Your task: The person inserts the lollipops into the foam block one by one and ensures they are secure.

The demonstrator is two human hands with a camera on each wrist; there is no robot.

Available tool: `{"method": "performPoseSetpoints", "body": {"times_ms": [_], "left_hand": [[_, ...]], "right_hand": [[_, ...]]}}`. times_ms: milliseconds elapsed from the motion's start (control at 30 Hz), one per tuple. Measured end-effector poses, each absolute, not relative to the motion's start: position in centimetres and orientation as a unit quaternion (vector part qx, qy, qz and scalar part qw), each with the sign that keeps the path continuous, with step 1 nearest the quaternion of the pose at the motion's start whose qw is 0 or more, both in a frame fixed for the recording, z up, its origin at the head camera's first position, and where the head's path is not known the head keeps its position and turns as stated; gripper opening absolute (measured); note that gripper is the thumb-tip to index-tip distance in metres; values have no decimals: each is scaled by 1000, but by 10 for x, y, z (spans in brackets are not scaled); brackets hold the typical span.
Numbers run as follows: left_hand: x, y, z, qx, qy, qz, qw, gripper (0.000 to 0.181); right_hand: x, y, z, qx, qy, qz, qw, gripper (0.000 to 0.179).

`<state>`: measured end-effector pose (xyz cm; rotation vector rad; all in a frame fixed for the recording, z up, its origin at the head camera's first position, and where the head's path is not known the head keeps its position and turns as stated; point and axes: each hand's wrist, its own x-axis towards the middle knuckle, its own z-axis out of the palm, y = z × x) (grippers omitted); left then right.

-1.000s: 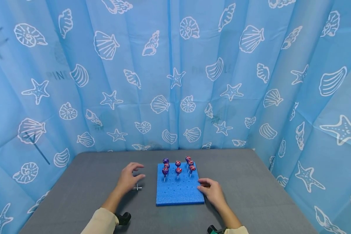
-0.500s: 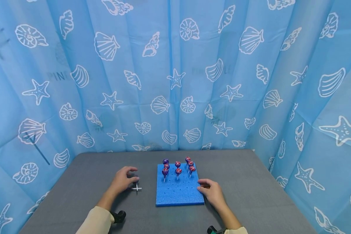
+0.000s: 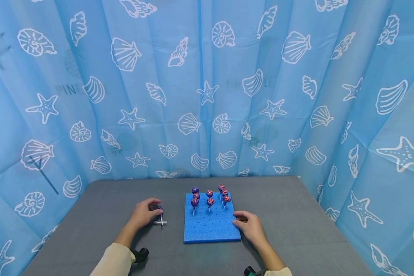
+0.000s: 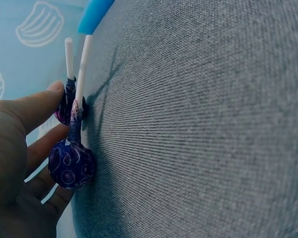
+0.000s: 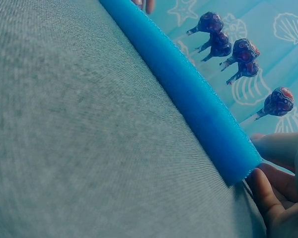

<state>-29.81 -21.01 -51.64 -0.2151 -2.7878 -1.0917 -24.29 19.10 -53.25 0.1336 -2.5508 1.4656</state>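
A purple-wrapped lollipop [image 4: 64, 113] sits between my left hand's thumb and index finger, its white stick pointing away. A second purple lollipop [image 4: 72, 165] lies on the table in front of the other fingers. In the head view my left hand [image 3: 144, 213] is left of the blue foam board [image 3: 212, 232] and partly hides both lollipops. At the board's right edge, my right hand [image 3: 252, 227] grips the foam with thumb and fingers. Several lollipops [image 3: 210, 201] stand in the board's holes, purple ones on the left and red ones at the middle and right.
A grey cloth-covered table [image 3: 289, 222] spreads under everything. More small holes dot the front half of the board. A blue curtain [image 3: 207, 115] with white shell prints hangs behind the table and along its sides.
My left hand has moved left and down onto the loose lollipops and closed its fingers on one, whose stick now shows more. The right hand and the board have stayed in place.
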Motion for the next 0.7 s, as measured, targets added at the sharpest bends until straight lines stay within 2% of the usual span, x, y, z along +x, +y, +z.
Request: {"method": "performPoseSetpoints", "body": {"times_ms": [700], "left_hand": [[-297, -203, -519, -65, -903, -418, 77, 25]], "right_hand": [[-244, 190, -535, 44, -862, 495, 103, 22]]}}
